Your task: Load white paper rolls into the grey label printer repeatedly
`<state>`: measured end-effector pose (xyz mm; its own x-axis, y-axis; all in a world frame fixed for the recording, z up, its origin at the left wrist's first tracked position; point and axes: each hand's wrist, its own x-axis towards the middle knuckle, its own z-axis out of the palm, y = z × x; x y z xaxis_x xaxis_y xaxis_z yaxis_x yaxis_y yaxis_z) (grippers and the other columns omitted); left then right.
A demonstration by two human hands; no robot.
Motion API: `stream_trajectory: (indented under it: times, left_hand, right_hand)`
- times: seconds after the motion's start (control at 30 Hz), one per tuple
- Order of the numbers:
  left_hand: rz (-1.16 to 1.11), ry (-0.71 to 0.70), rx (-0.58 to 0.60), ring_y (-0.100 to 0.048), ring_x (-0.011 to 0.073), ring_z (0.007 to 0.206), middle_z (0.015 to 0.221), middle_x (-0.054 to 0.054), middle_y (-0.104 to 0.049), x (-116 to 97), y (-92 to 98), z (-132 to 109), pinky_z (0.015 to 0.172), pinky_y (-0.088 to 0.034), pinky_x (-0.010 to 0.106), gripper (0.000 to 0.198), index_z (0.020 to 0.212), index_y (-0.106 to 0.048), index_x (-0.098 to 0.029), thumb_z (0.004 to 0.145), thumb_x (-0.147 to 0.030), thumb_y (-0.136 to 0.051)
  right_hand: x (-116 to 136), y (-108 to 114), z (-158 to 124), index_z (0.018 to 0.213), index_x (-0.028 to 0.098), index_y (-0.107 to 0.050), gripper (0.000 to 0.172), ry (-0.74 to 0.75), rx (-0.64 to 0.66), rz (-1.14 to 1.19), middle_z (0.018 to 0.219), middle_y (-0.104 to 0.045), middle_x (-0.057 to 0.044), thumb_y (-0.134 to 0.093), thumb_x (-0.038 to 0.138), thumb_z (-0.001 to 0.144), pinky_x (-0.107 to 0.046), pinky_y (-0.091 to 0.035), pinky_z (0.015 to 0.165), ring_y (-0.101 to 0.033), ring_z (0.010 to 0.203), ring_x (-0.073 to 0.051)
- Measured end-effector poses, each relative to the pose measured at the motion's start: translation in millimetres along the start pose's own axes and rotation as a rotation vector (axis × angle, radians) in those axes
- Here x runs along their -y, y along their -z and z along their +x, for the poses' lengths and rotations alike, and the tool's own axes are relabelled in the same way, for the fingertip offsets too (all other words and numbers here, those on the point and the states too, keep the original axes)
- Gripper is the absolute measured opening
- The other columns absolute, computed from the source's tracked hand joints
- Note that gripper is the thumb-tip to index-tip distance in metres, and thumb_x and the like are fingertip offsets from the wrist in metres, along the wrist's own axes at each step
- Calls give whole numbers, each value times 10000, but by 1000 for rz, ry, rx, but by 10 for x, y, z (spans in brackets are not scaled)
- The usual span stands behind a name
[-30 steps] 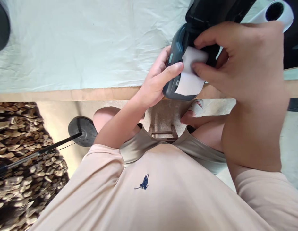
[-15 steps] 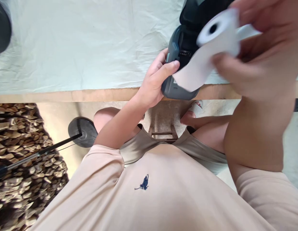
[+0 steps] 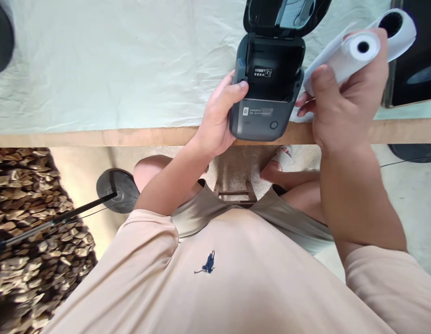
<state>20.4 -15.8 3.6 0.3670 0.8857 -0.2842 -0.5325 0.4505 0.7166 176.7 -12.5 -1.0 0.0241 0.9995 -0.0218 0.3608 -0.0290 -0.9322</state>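
My left hand [image 3: 217, 116] grips the left side of a dark grey label printer [image 3: 259, 121], its thumb on the rim. The printer's lid [image 3: 259, 16] is swung back, and its black paper bay has nothing in it. Just right of the printer, my right hand [image 3: 347, 104] is closed around a small white paper roll [image 3: 350, 58] with a dark core hole. Behind that hand is another white paper roll [image 3: 406, 35] with a wider core. A white sheet slants down behind the fingers; I cannot tell which roll it belongs to.
Pale cloth [image 3: 114, 65] covers the table, with a wooden front edge [image 3: 138, 136]. A black flat glossy object [image 3: 419, 55] lies at the right. A dark round object [image 3: 1, 39] is at far left. Below are a stand's round base [image 3: 114, 181] and piled wood pieces [image 3: 30, 199].
My right hand has moved down with the paper roll, away from above the printer to its right side. The printer's bay is uncovered to view. My left hand keeps its hold.
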Motion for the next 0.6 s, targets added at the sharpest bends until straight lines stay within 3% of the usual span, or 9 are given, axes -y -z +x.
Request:
stream_trajectory:
  times: [0.17,0.4,0.47,0.53,0.6]
  left_hand:
    - [-30,-7,21,-448,79,569,713,-16,-512,6,9,20,545,-351,223,161,756,-450,-242,668,-311,-335]
    - [-65,-43,27,-477,71,549,679,-30,-514,28,27,37,522,-359,218,148,741,-471,-244,663,-301,-358]
    - [-68,-56,43,-497,77,592,676,-27,-516,21,16,39,535,-378,216,161,770,-468,-236,675,-271,-342]
    - [-63,-57,46,-512,91,680,695,-24,-535,12,0,42,568,-394,216,199,823,-459,-246,685,-246,-315]
    - [-65,-62,37,-513,101,744,687,-24,-547,8,-16,43,581,-398,209,214,839,-454,-267,685,-246,-308]
  right_hand:
    - [68,110,-65,1001,183,-346,498,85,-124,-292,1026,-364,0,-436,479,611,14,-315,470,-380,763,96]
    - [-32,148,-107,1067,212,-326,437,85,-53,-494,871,-462,48,-379,391,672,-26,-342,494,-321,526,129]
    - [-7,152,-130,1078,214,-327,454,99,-63,-511,902,-457,43,-393,378,659,-21,-316,493,-352,559,123]
    - [5,181,-149,1060,192,-352,443,134,-187,-511,983,-413,27,-375,377,658,-15,-323,556,-413,728,100]
    - [-34,246,-145,1048,176,-359,446,134,-392,-496,1061,-341,24,-333,413,672,-39,-356,685,-393,889,73]
